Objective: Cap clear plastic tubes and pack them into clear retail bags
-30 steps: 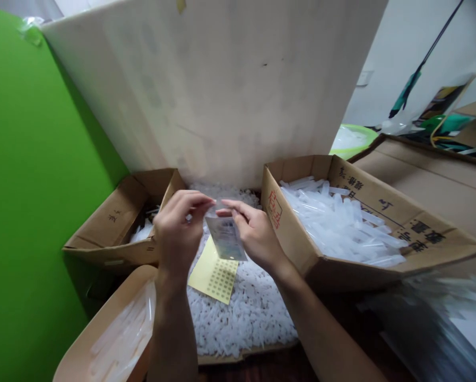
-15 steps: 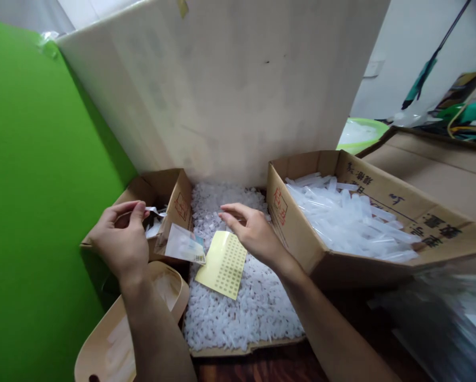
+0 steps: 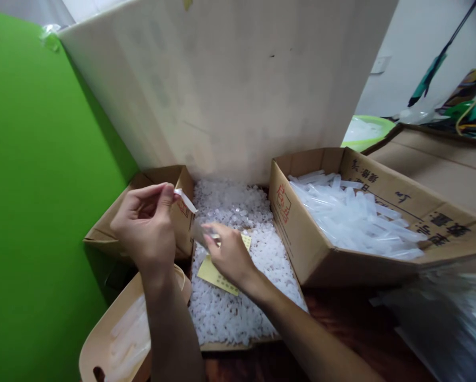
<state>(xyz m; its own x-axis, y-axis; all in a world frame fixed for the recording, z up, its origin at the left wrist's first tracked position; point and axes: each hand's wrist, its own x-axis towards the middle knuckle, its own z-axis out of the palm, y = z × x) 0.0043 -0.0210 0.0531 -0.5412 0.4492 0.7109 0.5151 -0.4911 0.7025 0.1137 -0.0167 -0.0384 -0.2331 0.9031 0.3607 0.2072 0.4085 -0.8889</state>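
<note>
So the backdrop is a big smooth off-white panel (image 3: 230,90) meeting a flat, bright green panel (image 3: 39,191) on the left, with dark reddish-brown wood grain (image 3: 341,318) showing down low. In front of the white panel there's a shallow brown cardboard tray (image 3: 230,347), heaped with small, bumpy white plastic bits (image 3: 253,313); toward its far edge they look clearer and chunkier.

The left hand (image 3: 148,225) is up in front of the brown cardboard box at the tray's left edge (image 3: 102,228), thumb and fingertips pinched tight on a thin, glossy white strip (image 3: 187,200). The right hand (image 3: 232,252) is pretty narrow too, gripping a flat, greyish see-through packet (image 3: 199,232) near the tray's left edge. The packet's blurry, so no clue about the print.

A flat yellow sheet with rows of small dots (image 3: 216,277) lies mid-tray, partly behind that hand. Along the right edge, a deep brown cardboard box with black writing (image 3: 309,254) holds long, frosted plastic tubes (image 3: 349,220). By the near left corner, a rounded peach-coloured basket (image 3: 92,339) has similar long pieces (image 3: 130,331).
</note>
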